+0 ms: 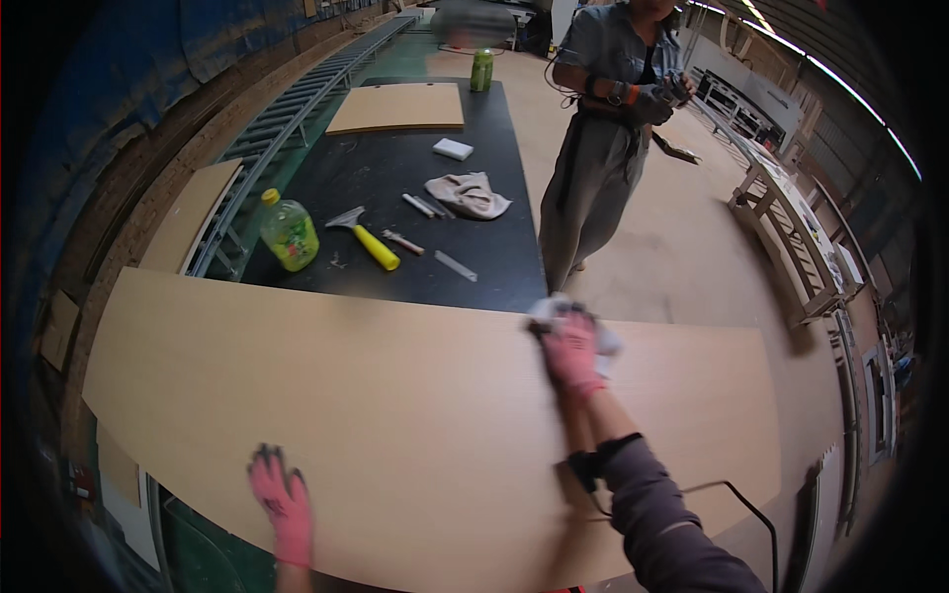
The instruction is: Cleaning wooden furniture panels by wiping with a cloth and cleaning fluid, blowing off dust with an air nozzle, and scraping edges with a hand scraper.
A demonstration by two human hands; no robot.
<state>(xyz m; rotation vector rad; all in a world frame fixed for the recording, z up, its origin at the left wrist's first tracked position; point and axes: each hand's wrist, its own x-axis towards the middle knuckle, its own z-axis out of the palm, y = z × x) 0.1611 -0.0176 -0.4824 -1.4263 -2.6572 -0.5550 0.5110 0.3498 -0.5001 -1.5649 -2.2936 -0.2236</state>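
A wide, light wood-coloured board [425,415] lies flat in front of me across a dark table. My right hand [575,351], in a pink glove with dark fingertips, presses a whitish cloth [606,348] against the board near its far edge; hand and cloth are slightly blurred. My left hand [282,499], in a matching glove, rests on the board's near left part with its fingers spread and nothing in it. A dark strap with a black cable [751,504] is at my right wrist.
On the dark table [376,183] beyond lie a yellow-handled scraper [376,247], a crumpled cloth [470,195], a white block [453,149], several small sticks, a smaller board [397,107] and two green bottles [289,232]. A person [618,119] stands beyond the board. A roller conveyor [287,114] runs along the left.
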